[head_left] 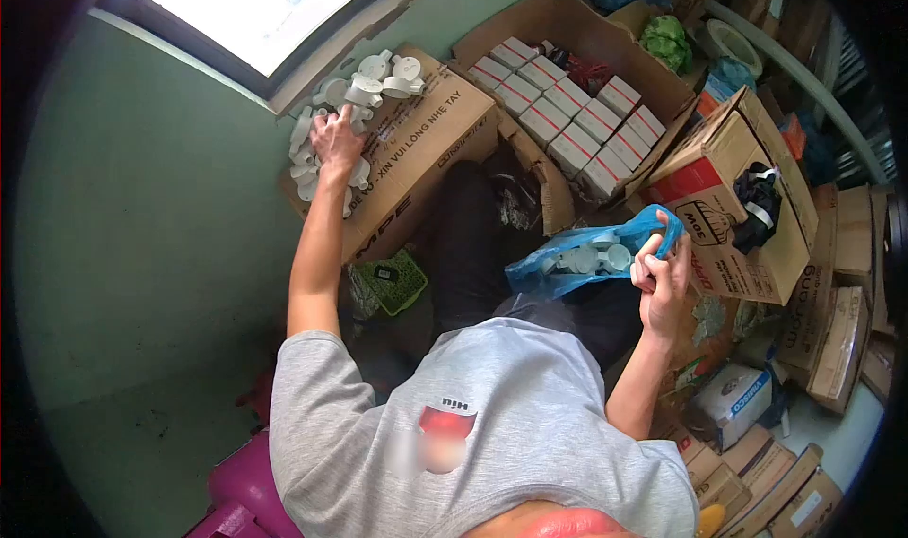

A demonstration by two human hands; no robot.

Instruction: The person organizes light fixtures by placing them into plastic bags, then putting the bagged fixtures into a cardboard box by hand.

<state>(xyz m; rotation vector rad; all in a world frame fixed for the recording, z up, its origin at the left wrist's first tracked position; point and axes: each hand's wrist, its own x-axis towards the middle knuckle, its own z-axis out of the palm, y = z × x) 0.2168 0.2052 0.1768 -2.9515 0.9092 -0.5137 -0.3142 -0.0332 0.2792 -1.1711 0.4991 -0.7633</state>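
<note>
Head-worn camera: one view, facing steeply down and forward at close range; grey T-shirt lower centre, window upper left.

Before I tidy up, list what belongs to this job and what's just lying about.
Likely in the job:
white round fittings, at the left hand
blue bag of similar pieces, in the right hand
carton under the loose fittings

Apparently just lying about:
red-striped boxes
green basket
30W carton
</note>
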